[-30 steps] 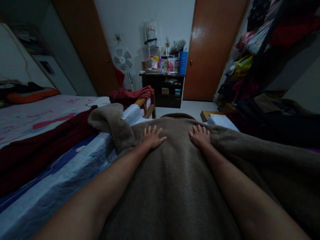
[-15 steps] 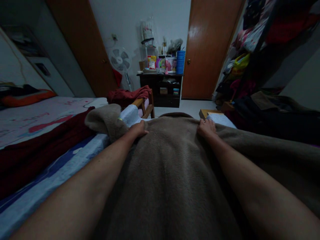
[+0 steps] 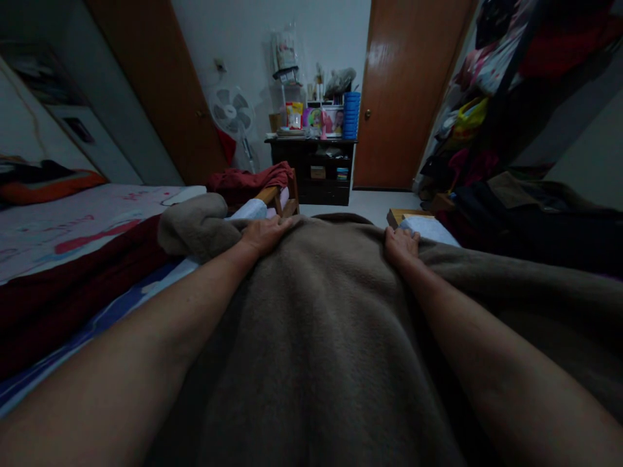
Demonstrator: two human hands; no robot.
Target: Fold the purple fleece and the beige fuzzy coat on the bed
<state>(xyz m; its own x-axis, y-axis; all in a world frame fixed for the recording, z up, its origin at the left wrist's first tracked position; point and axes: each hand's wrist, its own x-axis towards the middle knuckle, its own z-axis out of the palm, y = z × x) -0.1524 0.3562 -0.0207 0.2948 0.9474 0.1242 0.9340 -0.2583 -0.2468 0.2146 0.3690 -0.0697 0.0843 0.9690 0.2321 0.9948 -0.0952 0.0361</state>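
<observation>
A large brown plush blanket point(image 3: 326, 311) fills the middle of the head view, stretched between both arms and hanging toward the camera. My left hand point(image 3: 265, 235) is closed on its far edge at the left, with a bunched fold of the blanket just beyond the wrist. At the right, my right hand point(image 3: 402, 244) grips the same edge, its fingers curled into the cloth. From there the blanket runs on to the right side of the view. Parts of the fingers are sunk in the fabric.
Left lies a bed with a pink-patterned sheet point(image 3: 111, 202) and a dark red cloth point(image 3: 97, 269). Ahead are a red cloth on a wooden frame point(image 3: 250, 181), a fan point(image 3: 233, 111) and a dark cabinet point(image 3: 306, 168). Dark clothes point(image 3: 540, 220) are piled at right.
My left hand has shifted slightly up, its fingers now reaching further over the blanket edge. The bunched fold beside it has moved left and up. My right hand has barely moved.
</observation>
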